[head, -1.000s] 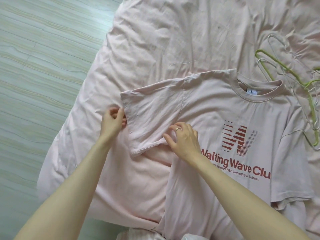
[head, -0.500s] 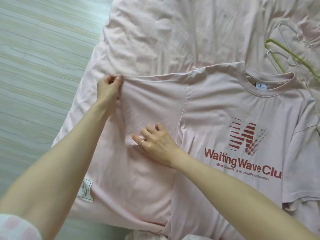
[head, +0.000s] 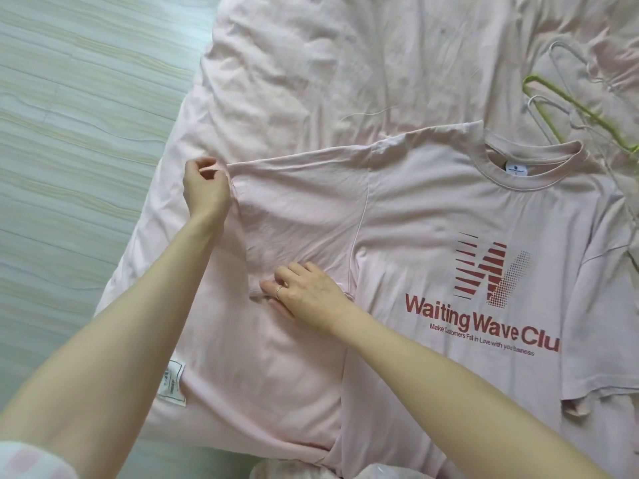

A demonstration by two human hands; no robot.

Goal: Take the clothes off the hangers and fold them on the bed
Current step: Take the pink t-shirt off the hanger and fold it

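A pale pink T-shirt (head: 432,216) with a red "Waiting Wave Club" print lies face up on the pink bed sheet (head: 345,57), collar toward the far side. My left hand (head: 204,188) pinches the upper corner of the shirt's left sleeve and holds it stretched out to the left. My right hand (head: 304,293), with a ring on one finger, lies on the sleeve's lower edge near the armpit seam, fingers bent and gathering the cloth. Empty hangers, one green (head: 581,110) and others of pale wire (head: 567,60), lie on the bed at the upper right.
The bed's left edge runs diagonally from top centre to lower left, with pale wood-grain floor (head: 79,133) beyond it. A white fabric label (head: 172,382) shows on the sheet near my left forearm. More pink cloth bunches at the bottom edge.
My left hand has carried the sleeve corner up and outward to the left, so the folded sleeve now lies spread flat. My right hand slid left along the sleeve's lower edge.
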